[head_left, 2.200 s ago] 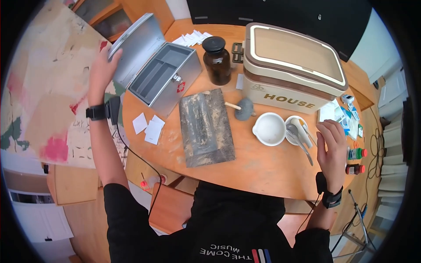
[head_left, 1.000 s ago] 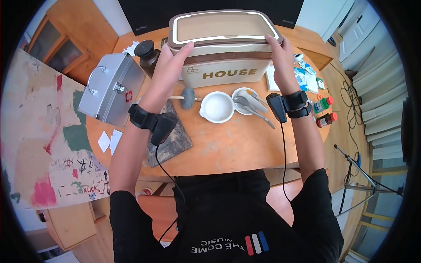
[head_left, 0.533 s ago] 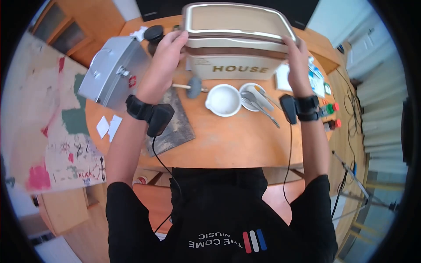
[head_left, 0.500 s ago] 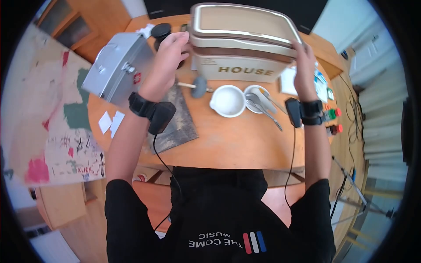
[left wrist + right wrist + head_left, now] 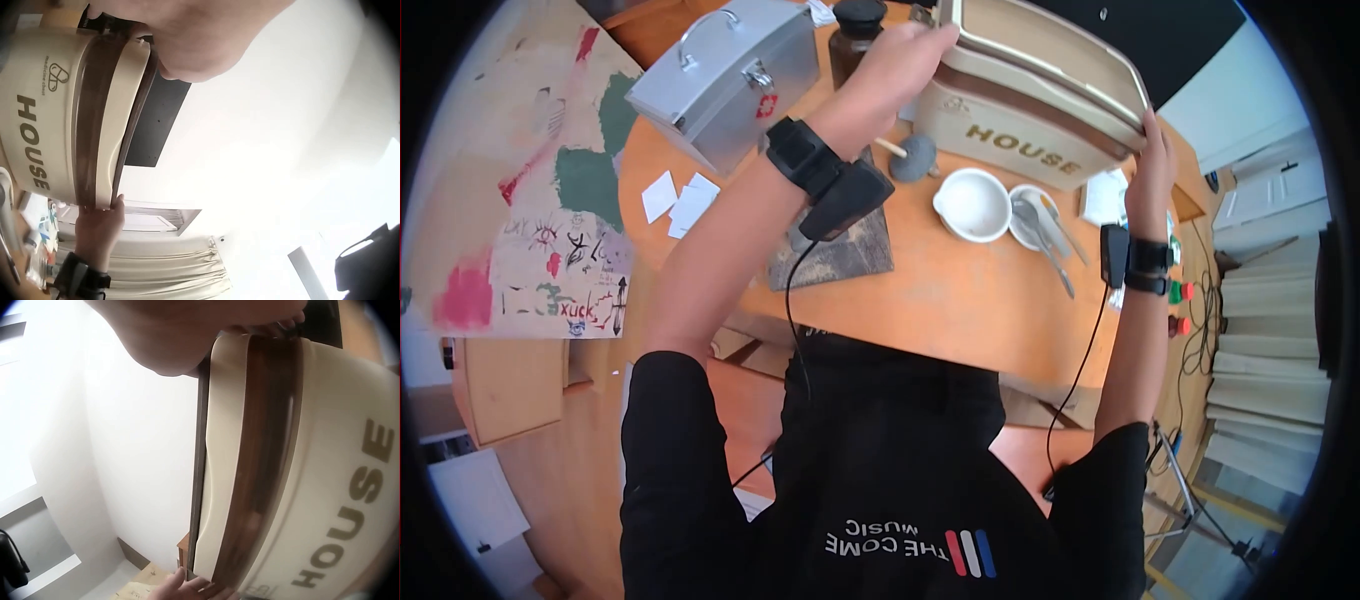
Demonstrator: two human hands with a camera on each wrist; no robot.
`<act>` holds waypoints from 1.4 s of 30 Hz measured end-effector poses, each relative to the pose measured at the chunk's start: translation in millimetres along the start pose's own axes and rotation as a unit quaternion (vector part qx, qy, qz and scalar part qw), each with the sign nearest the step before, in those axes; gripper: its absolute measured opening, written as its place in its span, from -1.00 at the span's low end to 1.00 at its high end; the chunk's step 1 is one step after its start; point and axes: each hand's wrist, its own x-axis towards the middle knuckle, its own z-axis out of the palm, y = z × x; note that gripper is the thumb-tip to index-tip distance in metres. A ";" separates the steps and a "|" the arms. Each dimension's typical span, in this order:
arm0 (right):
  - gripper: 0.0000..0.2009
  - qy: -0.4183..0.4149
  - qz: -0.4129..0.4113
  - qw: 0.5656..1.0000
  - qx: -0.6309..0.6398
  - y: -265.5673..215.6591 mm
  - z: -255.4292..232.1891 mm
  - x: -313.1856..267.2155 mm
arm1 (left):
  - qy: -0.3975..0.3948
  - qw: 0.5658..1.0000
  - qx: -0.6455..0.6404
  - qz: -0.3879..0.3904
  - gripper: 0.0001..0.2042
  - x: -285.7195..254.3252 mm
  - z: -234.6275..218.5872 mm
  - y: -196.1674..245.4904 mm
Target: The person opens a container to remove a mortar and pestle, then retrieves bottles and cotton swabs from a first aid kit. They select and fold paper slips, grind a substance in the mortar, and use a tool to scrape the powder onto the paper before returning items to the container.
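Observation:
A cream and brown medicine chest (image 5: pixel 1020 125) marked "HOUSE" stands at the back of the table, its lid down. My left hand (image 5: pixel 895 82) grips its left upper end, thumb at the lid's front corner. At the opposite end my right hand (image 5: pixel 1150 180) holds the upper corner, with the thumb along the lid's brown rim. Both hands also show around the chest in the left wrist view, where the right hand (image 5: pixel 100 232) is at the far end. The fingers behind the chest's ends are mostly hidden.
A silver first-aid case (image 5: pixel 730 85), lid down, stands left beside a dark brown bottle (image 5: pixel 855 45). In front lie a grey mallet (image 5: pixel 913 158), a white spouted bowl (image 5: pixel 972 205), a small dish with spoons (image 5: pixel 1032 225), a stone-grey board (image 5: pixel 850 250) and white cards (image 5: pixel 690 208).
The silver case's lid, open earlier with my left hand at it, is now down. Both hands have moved onto the medicine chest's ends. My head view has since turned.

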 end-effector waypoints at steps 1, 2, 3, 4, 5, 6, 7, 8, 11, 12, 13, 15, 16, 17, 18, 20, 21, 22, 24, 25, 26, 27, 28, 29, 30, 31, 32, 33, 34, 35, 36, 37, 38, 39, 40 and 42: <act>-0.56 0.005 -0.013 1.000 -0.008 -1.3 3.5 -3.0 | 0.007 0.999 -0.002 0.046 -0.53 -0.4 6.3 -1.8; -0.55 0.002 -0.013 1.000 -0.011 -5.3 7.8 -6.5 | -0.056 0.997 -0.044 0.003 -0.63 4.4 5.6 4.9; -0.55 0.000 -0.020 1.000 -0.011 -11.0 13.3 -7.1 | -0.064 0.997 -0.038 -0.004 -0.61 3.9 7.1 7.6; -0.53 0.034 -0.015 0.999 -0.005 -8.4 17.2 -6.8 | -0.072 0.997 -0.032 -0.008 -0.59 2.8 9.2 10.2; -0.55 0.022 -0.005 1.000 -0.002 -13.2 19.0 -10.0 | -0.081 0.996 -0.025 -0.013 -0.56 2.5 11.1 12.6; -0.51 0.017 -0.013 1.000 -0.003 -10.9 17.9 -8.2 | -0.103 0.994 -0.017 -0.018 -0.54 5.0 12.1 15.4; -0.47 0.012 -0.022 1.000 -0.004 -9.0 17.9 -7.0 | -0.091 0.996 -0.011 -0.008 -0.53 6.6 14.5 15.3; -0.48 -0.004 -0.022 1.000 0.001 -8.6 15.8 -4.7 | -0.078 0.997 -0.005 0.002 -0.52 7.6 17.3 14.0; -0.51 -0.009 -0.001 1.000 0.015 -10.8 15.8 3.5 | -0.084 0.996 0.030 0.012 -0.48 6.2 24.2 25.7; -0.51 -0.001 0.003 1.000 0.020 -10.0 17.6 4.0 | -0.073 0.996 0.042 0.026 -0.46 8.0 25.4 27.3; -0.52 0.008 0.007 1.000 0.025 -12.3 17.8 2.2 | -0.063 0.996 0.054 0.040 -0.43 8.9 26.9 29.3; -0.51 0.014 0.009 0.999 0.046 -20.6 16.8 1.1 | -0.025 0.997 0.053 0.045 -0.37 15.2 28.1 37.4; -0.54 0.045 0.001 0.997 0.059 -26.9 22.5 -2.6 | 0.003 0.997 0.063 0.045 -0.35 24.4 27.3 38.0; -0.58 0.076 -0.008 0.995 0.071 -33.3 24.9 -4.4 | 0.031 0.996 0.073 0.046 -0.33 33.3 25.7 38.7; -0.56 0.075 -0.019 0.995 0.068 -40.2 23.1 -3.5 | 0.020 0.997 0.044 0.055 -0.26 40.8 22.0 39.4; -0.52 0.074 -0.041 0.994 0.064 -57.6 20.2 -0.5 | 0.017 0.999 -0.026 0.039 -0.25 55.4 14.4 39.5; -0.52 0.063 -0.057 0.994 0.067 -65.9 18.2 0.0 | 0.015 0.998 -0.062 0.030 -0.24 63.3 12.8 39.0; -0.51 0.051 -0.071 0.994 0.069 -74.8 16.4 -0.8 | 0.069 0.990 -0.120 0.021 -0.32 50.5 22.9 55.7; -0.50 0.026 -0.085 0.994 0.061 -90.3 14.3 0.7 | -0.036 0.975 -0.218 0.010 -0.38 49.9 15.5 66.6; -0.48 0.012 -0.082 0.995 0.051 -96.6 14.2 1.2 | -0.089 0.960 -0.264 0.002 -0.41 49.0 13.6 71.2; -0.47 -0.001 -0.077 0.996 0.041 -100.9 14.5 1.8 | -0.094 0.958 -0.270 -0.016 -0.45 41.7 15.9 81.0; -0.45 -0.003 -0.091 0.995 0.046 -103.9 16.1 2.3 | -0.087 0.956 -0.279 -0.016 -0.46 37.5 16.6 85.1; -0.44 -0.005 -0.104 0.993 0.050 -106.3 19.2 3.1 | -0.078 0.955 -0.287 -0.017 -0.46 34.7 15.0 87.8; -0.42 -0.009 -0.117 0.992 0.055 -108.2 21.6 4.4 | -0.068 0.952 -0.297 -0.017 -0.47 34.6 11.7 88.7; -0.45 -0.004 -0.104 0.990 0.094 -109.8 23.6 8.3 | -0.067 0.941 -0.331 -0.028 -0.49 41.0 4.8 85.3; -0.47 0.002 -0.092 0.987 0.134 -109.8 26.1 13.7 | -0.051 0.937 -0.344 -0.028 -0.48 39.4 0.0 88.8; -0.49 0.008 -0.078 0.982 0.173 -106.7 29.0 18.7 | -0.033 0.933 -0.356 -0.029 -0.48 32.0 -4.5 92.8; -0.50 0.014 -0.064 0.975 0.213 -101.6 32.3 24.9 | -0.016 0.929 -0.368 -0.030 -0.47 29.9 -10.6 95.1; -0.64 -0.034 -0.046 0.976 0.211 -85.3 31.9 39.6 | 0.005 0.918 -0.396 -0.028 -0.48 36.3 -21.5 89.6; -0.71 -0.084 -0.050 0.983 0.157 -76.5 38.8 43.5 | 0.005 0.915 -0.403 -0.014 -0.48 34.8 -28.2 92.5; -0.72 -0.154 -0.045 0.986 0.050 -67.8 44.1 47.5 | 0.006 0.912 -0.411 0.000 -0.47 31.4 -35.4 95.7; -0.73 -0.221 -0.038 0.973 -0.058 -64.8 52.7 46.5 | 0.008 0.908 -0.418 0.012 -0.47 26.3 -39.4 100.9; -0.73 -0.326 -0.030 0.933 -0.147 -50.3 61.7 58.0 | 0.020 0.913 -0.408 0.020 -0.45 20.7 -41.8 107.8; -0.74 -0.425 -0.020 0.874 -0.233 -36.2 70.4 69.7 | 0.016 0.912 -0.409 0.027 -0.45 17.7 -45.8 109.4; -0.74 -0.493 -0.032 0.801 -0.338 -39.5 81.0 65.5 | 0.012 0.912 -0.410 0.035 -0.45 16.4 -51.0 110.0; -0.72 -0.523 -0.068 0.706 -0.472 -5.6 100.3 78.4 | 0.002 0.915 -0.402 0.042 -0.45 13.3 -60.2 110.4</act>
